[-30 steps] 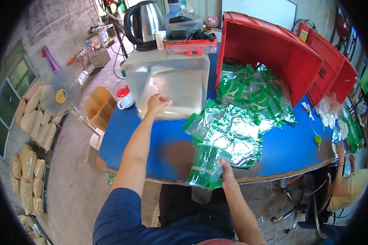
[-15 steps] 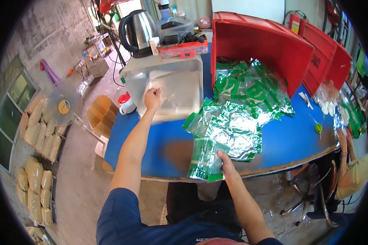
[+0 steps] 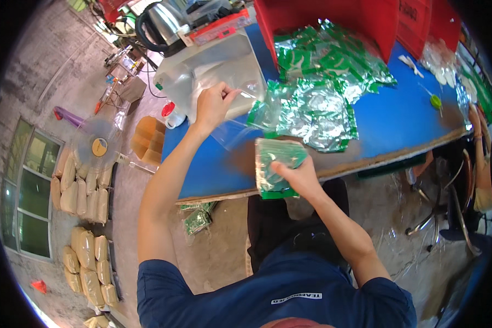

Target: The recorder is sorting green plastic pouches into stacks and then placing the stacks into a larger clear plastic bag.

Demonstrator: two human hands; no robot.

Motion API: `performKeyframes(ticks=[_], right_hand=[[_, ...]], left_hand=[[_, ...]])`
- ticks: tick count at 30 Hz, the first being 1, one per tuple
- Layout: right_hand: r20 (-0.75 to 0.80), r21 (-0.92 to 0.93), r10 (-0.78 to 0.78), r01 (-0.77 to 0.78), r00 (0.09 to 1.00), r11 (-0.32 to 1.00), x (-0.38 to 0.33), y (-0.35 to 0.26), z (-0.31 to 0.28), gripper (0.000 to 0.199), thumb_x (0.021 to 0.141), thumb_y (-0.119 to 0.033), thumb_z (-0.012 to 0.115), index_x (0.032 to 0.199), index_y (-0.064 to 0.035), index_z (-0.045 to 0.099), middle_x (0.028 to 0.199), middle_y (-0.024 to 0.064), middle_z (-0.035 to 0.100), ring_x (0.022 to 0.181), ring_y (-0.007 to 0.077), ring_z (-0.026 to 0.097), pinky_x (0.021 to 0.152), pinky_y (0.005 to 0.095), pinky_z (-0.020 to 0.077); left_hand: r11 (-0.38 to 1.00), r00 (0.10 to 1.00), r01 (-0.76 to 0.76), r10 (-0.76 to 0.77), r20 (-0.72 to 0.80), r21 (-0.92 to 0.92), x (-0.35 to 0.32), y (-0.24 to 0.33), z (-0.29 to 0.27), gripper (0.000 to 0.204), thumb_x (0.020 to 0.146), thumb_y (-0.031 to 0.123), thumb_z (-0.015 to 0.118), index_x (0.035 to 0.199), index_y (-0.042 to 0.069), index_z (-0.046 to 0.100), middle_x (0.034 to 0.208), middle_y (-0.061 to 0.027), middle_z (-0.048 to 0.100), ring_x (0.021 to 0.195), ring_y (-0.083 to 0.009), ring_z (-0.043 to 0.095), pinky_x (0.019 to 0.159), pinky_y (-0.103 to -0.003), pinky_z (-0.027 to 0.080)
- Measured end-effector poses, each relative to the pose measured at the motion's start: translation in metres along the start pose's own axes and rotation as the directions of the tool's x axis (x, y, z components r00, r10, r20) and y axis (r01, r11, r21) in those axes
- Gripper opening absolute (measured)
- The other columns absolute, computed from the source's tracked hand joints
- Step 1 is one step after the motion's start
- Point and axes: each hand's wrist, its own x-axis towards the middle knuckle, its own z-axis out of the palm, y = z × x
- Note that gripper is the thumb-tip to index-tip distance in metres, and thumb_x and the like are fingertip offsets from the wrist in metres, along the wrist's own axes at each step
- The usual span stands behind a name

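Observation:
My left hand [image 3: 212,106] is closed, its thumb and fingers pinching a thin clear plastic bag [image 3: 230,133] that hangs over the blue table [image 3: 377,134]. Behind it lies a shallow pale container [image 3: 172,68] with clear plastic sheets or bags inside. At the table's front edge my right hand [image 3: 299,176] grips a thick stack of green-and-clear pouches [image 3: 270,153], thumb pressed across the face. Just beyond that stack, a layer of green-and-silver pouches [image 3: 314,115] covers the table. More green pouches [image 3: 311,49] spill out of a red crate [image 3: 328,16] lying on its side.
A steel kettle [image 3: 167,22] and a red-lidded white mug [image 3: 173,116] stand at the left. Clear bags [image 3: 438,60] lie by another red crate [image 3: 415,24]. Another person's arm [image 3: 480,145] reaches in at the right. Packed sacks [image 3: 87,191] line the wall; a green bundle [image 3: 197,220] lies below the table.
My left hand has come away from the pale container toward the right, now with a clear bag. My right hand still grips the pouch stack, now tilted differently. The whole view has shifted.

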Motion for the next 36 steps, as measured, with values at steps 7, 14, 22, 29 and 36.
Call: performKeyframes(ticks=[7, 14, 22, 29, 36], right_hand=[[0.307, 0.435, 0.557, -0.635, 0.771, 0.639, 0.040, -0.015, -0.019, 0.041, 0.084, -0.025, 0.073, 0.115, 0.0001, 0.061, 0.103, 0.0094, 0.070, 0.086, 0.0178, 0.070, 0.077, 0.0337, 0.0579], [0.326, 0.323, 0.573, -0.658, 0.752, 0.680, 0.060, -0.004, -0.027, 0.036, 0.086, -0.027, 0.069, 0.112, -0.0022, 0.063, 0.099, 0.0091, 0.071, 0.078, 0.0177, 0.071, 0.071, 0.0328, 0.0604], [0.172, -0.096, 0.472, -0.462, 0.865, 0.882, 0.067, -0.023, -0.005, 0.048, 0.080, -0.033, 0.076, 0.115, -0.0021, 0.067, 0.106, 0.0106, 0.070, 0.098, 0.0187, 0.065, 0.084, 0.0342, 0.0537], [0.228, -0.557, -0.003, 0.133, 0.974, 0.819, 0.062, 0.003, 0.022, 0.062, 0.074, -0.033, 0.082, 0.118, 0.0046, 0.062, 0.112, 0.0216, 0.068, 0.101, 0.0296, 0.067, 0.090, 0.0373, 0.0516], [0.114, -0.519, 0.125, -0.049, 0.986, 0.854, 0.027, -0.033, 0.040, 0.069, 0.070, -0.043, 0.080, 0.116, 0.0047, 0.059, 0.109, 0.0211, 0.069, 0.102, 0.0332, 0.067, 0.088, 0.0398, 0.0511]], left_hand=[[0.814, 0.943, 0.333, -0.272, 0.193, -0.476, -0.074, 0.055, 0.025, 0.024, 0.090, 0.016, 0.074, 0.077, 0.000, 0.062, 0.063, 0.0008, 0.060, 0.056, -0.0022, 0.047, 0.047, -0.023, 0.036], [0.765, 0.944, 0.328, -0.278, 0.176, -0.555, -0.114, 0.077, 0.030, 0.022, 0.092, 0.015, 0.072, 0.080, 0.001, 0.061, 0.066, 0.0027, 0.059, 0.058, -0.0013, 0.047, 0.050, -0.021, 0.037], [0.713, 0.948, 0.311, -0.280, 0.151, -0.629, -0.137, 0.087, 0.027, 0.021, 0.093, 0.014, 0.071, 0.079, 0.003, 0.059, 0.065, 0.0040, 0.058, 0.059, -0.0003, 0.046, 0.050, -0.020, 0.036], [0.847, 0.875, 0.155, 0.121, 0.469, -0.508, -0.177, 0.175, -0.006, 0.017, 0.081, 0.009, 0.079, 0.088, 0.004, 0.064, 0.071, -0.0051, 0.064, 0.063, -0.0143, 0.061, 0.056, -0.028, 0.048], [0.735, 0.740, -0.672, 0.668, 0.078, 0.090, -0.037, 0.128, -0.005, 0.031, 0.084, 0.008, 0.064, 0.115, 0.005, 0.064, 0.099, -0.0117, 0.070, 0.096, -0.0304, 0.067, 0.086, -0.042, 0.051]])
